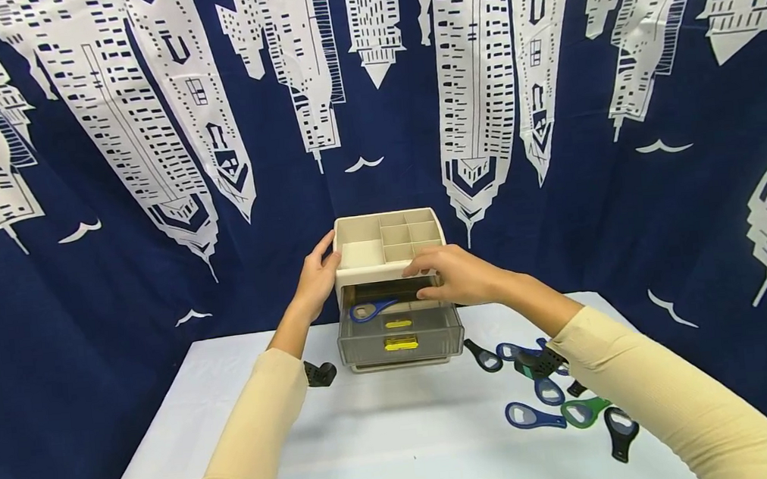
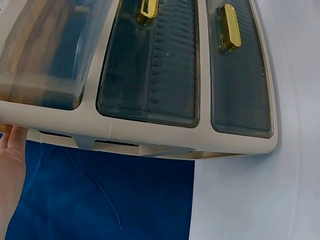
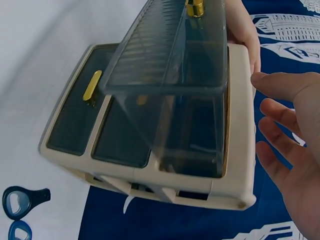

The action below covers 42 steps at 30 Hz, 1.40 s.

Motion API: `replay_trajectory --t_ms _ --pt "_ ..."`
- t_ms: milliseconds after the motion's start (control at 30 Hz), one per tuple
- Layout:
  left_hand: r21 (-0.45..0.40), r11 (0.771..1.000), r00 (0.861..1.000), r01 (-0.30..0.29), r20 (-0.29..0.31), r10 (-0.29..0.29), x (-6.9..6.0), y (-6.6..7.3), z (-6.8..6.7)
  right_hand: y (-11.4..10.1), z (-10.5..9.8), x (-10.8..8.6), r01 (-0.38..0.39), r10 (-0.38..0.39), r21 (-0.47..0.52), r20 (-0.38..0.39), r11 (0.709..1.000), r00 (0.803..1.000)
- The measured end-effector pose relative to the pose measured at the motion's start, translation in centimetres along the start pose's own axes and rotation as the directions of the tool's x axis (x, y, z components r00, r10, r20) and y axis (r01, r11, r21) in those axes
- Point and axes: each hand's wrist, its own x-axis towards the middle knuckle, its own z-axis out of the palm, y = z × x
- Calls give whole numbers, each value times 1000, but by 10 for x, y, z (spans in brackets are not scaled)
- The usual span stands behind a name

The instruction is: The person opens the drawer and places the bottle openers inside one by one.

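A cream drawer organizer (image 1: 386, 272) with a divided top tray stands on the white table. Its grey see-through upper drawer (image 1: 365, 347), fitted with a yellow handle (image 1: 401, 343), is pulled out. Inside that drawer lies a blue bottle opener (image 1: 366, 312). My left hand (image 1: 316, 279) rests on the organizer's upper left side, its extended fingers (image 2: 18, 137) against the wall. At the top front edge, above the pulled-out drawer, my right hand (image 1: 458, 275) has thumb and fingers apart with nothing between them; in the right wrist view its thumb (image 3: 280, 85) is at the rim.
Several bottle openers lie to the right, among them a black one (image 1: 622, 431), a green one (image 1: 580, 412) and a blue one (image 1: 534, 415). A small black object (image 1: 320, 374) sits left of the organizer. Behind hangs a navy cloth (image 1: 390, 163) with white buildings.
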Motion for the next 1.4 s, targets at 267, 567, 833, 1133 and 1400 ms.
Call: replay_trajectory --t_ms 267,567,833,1133,1400 --pt "7 1000 1000 -2 -2 2 0 1 1 3 -2 -29 -54 54 5 18 999 998" --pt "2 1000 1000 -7 -3 7 2 -1 1 11 0 -58 -103 103 16 -13 995 995" --pt "7 1000 1000 -1 -8 1 1 -2 1 17 2 -75 -140 141 19 -39 990 989" --pt "14 1000 1000 -7 23 7 -1 -5 -2 21 17 -98 -187 188 54 -15 981 982" --pt "5 1000 999 -27 28 27 1 -2 -3 34 38 -123 -268 266 78 43 960 963"
